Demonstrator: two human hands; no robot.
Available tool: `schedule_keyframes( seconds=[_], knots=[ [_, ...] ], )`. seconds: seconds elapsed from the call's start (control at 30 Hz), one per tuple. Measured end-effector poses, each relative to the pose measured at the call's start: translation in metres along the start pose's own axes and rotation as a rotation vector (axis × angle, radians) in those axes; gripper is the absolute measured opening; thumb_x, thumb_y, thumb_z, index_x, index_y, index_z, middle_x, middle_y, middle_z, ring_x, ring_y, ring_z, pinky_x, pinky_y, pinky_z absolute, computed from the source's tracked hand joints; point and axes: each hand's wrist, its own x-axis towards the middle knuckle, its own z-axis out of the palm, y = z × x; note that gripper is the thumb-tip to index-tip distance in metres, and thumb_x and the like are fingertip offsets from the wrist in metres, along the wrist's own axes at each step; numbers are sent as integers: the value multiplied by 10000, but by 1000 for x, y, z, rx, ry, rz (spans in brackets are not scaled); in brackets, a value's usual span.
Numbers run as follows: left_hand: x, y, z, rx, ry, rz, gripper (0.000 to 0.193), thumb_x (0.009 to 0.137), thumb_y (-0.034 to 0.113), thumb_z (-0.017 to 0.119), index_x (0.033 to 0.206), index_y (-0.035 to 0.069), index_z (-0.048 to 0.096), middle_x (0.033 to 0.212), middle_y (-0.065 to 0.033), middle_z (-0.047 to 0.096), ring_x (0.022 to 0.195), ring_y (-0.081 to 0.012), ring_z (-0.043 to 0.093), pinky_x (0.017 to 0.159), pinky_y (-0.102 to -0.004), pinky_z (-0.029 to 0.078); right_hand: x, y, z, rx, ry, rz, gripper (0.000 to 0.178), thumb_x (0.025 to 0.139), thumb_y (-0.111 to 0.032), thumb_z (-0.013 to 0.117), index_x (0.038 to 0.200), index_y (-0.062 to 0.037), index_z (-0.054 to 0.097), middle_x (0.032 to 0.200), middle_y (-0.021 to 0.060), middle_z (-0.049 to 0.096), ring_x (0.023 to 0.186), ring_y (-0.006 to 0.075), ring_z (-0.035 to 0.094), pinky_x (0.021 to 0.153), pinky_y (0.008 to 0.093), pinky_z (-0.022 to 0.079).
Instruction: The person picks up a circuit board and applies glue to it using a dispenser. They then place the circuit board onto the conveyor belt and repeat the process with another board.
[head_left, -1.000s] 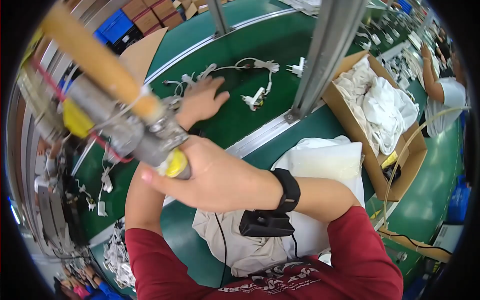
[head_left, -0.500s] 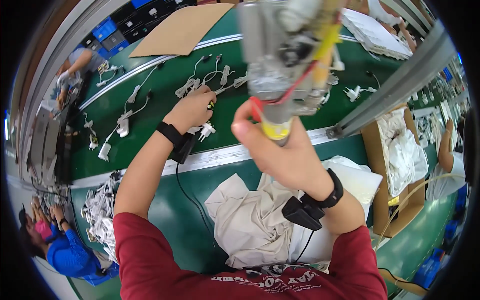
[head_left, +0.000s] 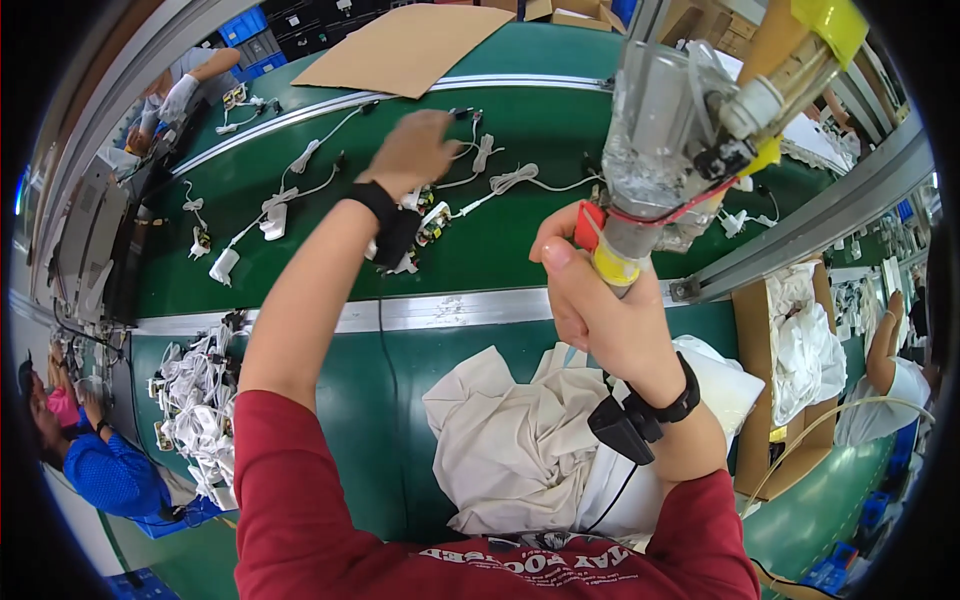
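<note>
My left hand (head_left: 413,155), smeared by motion, is over the dark green belt (head_left: 330,265), near white cables. Its fingers are too blurred to read. Just below its wrist lies an open circuit board (head_left: 433,222) with yellow and green parts, partly covered by the black wrist device. From it a coiled white cable (head_left: 513,179) runs right. My right hand (head_left: 610,315) is wrapped round the yellow-banded neck of a bulky hand tool (head_left: 650,185) with a red trigger, a clear plastic body and a taped upper part. The tool is held upright above the belt.
White adapters (head_left: 273,221) with cables lie on the belt's left. A pile of white cables (head_left: 200,400) is at the near left. Beige cloth (head_left: 515,440) lies before me. A cardboard box (head_left: 752,400) with white bags and a metal post (head_left: 800,230) are at right. Other people work nearby.
My left hand has moved forward, away from the open board, which now shows more. My right hand and the tool have shifted right in the picture. The view has turned a little.
</note>
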Motion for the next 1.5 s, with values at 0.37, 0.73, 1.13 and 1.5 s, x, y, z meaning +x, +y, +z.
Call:
schedule_keyframes(
  seconds=[0.37,0.73,1.13,1.5],
  knots=[
    [38,159,60,85,-452,240,296,830,241,581,1021,16,548,1011,-181,621,940,-370,594,798,-435,483,0,-3,-11,78,-55,-69,147,905,-185,581,957,-54,541,663,-50,505,552,26,456,483,190,362],
    [66,178,143,66,-229,116,256,846,259,580,872,14,510,831,-155,640,816,-378,611,703,-466,492,2,6,-20,92,-23,-303,288,895,-211,567,1047,34,564,813,127,622,724,197,579,721,301,464],
    [77,100,46,-50,-536,-464,578,843,407,599,1182,-42,471,1205,-262,497,1038,-373,561,868,-417,465,-2,-3,-18,154,-35,-95,140,896,-157,597,978,-51,557,755,-43,543,689,25,490,603,199,399],
    [31,107,27,40,-503,-569,888,782,607,454,1353,-50,274,1377,-292,344,1276,-388,372,1002,-459,341,-1,-1,-5,125,-43,-5,109,920,-175,550,901,-75,509,573,-66,422,447,12,351,405,192,260]
  ],
)
